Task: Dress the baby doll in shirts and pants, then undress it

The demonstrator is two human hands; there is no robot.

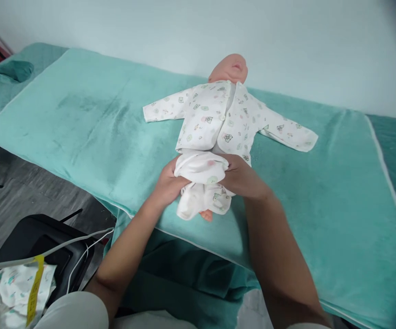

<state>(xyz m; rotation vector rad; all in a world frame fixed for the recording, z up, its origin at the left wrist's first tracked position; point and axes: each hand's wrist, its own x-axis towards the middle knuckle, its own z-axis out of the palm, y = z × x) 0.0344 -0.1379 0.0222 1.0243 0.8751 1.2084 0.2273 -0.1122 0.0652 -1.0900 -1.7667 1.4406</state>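
A baby doll (228, 68) lies on its back on the green padded bed, wearing a white printed jacket (203, 119) with its sleeves spread to both sides. White printed baby pants (201, 167) are bunched around the doll's lower body. My left hand (169, 183) grips the left side of the bunched waist, thumb on top. On the opposite side, my right hand (237, 176) has its fingers closed on the same cloth. Below the pant legs one small foot (206, 215) of the doll peeks out; the other foot is hidden.
The green bed cover (91, 114) stretches to both sides, against a pale wall (150, 32). At lower left, a black chair (71, 249) holds printed cloth (4, 292) with a yellow strip (35, 292). White cables (77, 240) run beside it.
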